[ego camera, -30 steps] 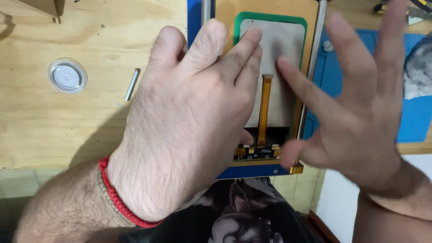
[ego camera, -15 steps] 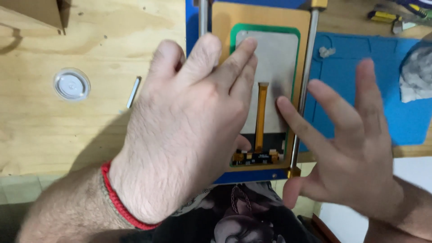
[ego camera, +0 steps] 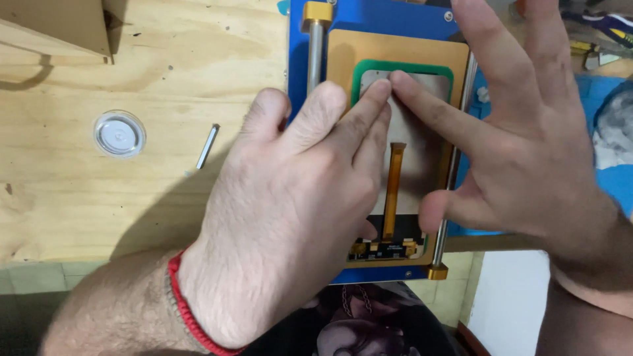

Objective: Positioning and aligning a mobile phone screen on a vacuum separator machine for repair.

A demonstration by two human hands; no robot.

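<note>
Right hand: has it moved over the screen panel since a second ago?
Yes. The right hand has slid left; its index fingertip now rests on the top of the screen panel, beside the left hand, inside the green frame.

Screen: a grey rectangular phone display panel (ego camera: 422, 112) is laid back-up within the green frame (ego camera: 359, 69), partly covered by fingers.
Ribbon: an orange flex strip (ego camera: 394, 191) is seen down the panel's middle.
Box: a brown cardboard corner (ego camera: 56, 26) is seen far left of the panel.
</note>
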